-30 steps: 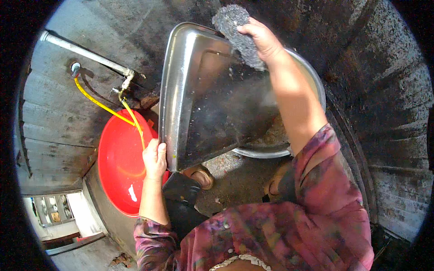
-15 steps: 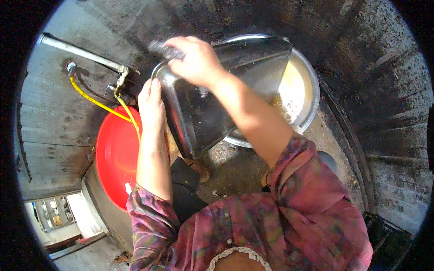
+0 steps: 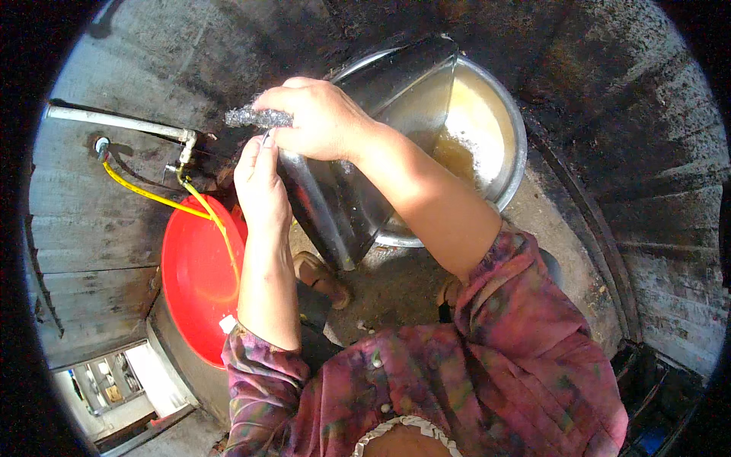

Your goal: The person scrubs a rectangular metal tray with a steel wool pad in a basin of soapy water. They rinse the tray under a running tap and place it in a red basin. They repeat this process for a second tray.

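A silvery metal scourer (image 3: 242, 116) is gripped in my right hand (image 3: 324, 122), at the near left corner of a dark metal tray (image 3: 324, 199) with raised sides. My left hand (image 3: 263, 183) pinches the tray's rim at that same corner, its fingertips close beside the right hand. The tray is tilted and lies across a wide metal basin (image 3: 518, 148). Cloudy, foamy yellowish water (image 3: 461, 160) shows in the basin to the right of the tray. My right forearm hides part of the tray.
At the left stands a large red tub (image 3: 190, 286), with a yellow hose (image 3: 152, 194) running into it. A pale pipe with a tap (image 3: 185, 152) is fixed to the stained wall (image 3: 99, 198). My feet are on the floor below the tray.
My right hand and the scourer have shifted slightly left and down to the tray's corner. The tray has moved a little left, uncovering more of the basin's water.
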Demonstrator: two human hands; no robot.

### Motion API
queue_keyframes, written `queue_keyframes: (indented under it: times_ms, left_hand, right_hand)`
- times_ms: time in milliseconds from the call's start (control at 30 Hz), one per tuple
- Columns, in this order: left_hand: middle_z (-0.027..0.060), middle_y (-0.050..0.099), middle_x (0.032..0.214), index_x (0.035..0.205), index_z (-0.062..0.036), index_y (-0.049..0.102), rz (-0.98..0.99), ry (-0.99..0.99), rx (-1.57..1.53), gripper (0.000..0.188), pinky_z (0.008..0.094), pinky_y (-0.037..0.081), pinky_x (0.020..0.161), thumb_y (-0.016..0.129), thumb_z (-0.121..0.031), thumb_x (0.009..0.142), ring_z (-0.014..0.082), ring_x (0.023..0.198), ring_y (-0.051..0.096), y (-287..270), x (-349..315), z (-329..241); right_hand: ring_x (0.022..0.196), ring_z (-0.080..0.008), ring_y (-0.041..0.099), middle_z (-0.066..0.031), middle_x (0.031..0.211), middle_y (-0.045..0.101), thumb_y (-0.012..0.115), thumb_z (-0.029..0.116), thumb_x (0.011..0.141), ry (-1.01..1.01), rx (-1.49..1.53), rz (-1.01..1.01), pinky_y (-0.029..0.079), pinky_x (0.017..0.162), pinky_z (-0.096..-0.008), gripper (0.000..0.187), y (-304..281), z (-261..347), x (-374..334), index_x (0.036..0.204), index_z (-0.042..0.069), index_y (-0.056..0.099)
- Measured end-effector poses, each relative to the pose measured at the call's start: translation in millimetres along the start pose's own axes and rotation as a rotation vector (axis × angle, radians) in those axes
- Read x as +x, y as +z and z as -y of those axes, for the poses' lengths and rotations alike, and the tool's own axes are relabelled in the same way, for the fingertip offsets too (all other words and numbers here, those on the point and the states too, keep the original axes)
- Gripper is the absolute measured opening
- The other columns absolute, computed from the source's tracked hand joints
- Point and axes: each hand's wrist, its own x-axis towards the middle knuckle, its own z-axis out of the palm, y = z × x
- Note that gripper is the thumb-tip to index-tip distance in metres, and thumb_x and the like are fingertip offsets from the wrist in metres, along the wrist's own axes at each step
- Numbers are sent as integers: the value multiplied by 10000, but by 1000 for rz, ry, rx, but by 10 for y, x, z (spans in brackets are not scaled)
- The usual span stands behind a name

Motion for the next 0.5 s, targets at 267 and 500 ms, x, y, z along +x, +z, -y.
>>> queue_keyframes:
  times_ms: [267,500]
  left_hand:
    - [15,565,804,884,3,578,-36,-16,-54,171,221,391,700,545,-165,888,76,741,485,-147,-186,-95]
    - [4,563,786,834,-44,549,-238,-9,-173,112,239,413,693,576,-147,868,101,708,505,-803,-560,-189]
  right_hand:
    - [820,-314,603,-134,857,615,694,253,679,-120,30,9,495,720,-382,312,24,228,-90,933,79,641]
    - [936,-300,584,-134,1001,606,640,287,755,24,-135,135,475,821,-354,351,-176,-303,-3,1042,87,619]
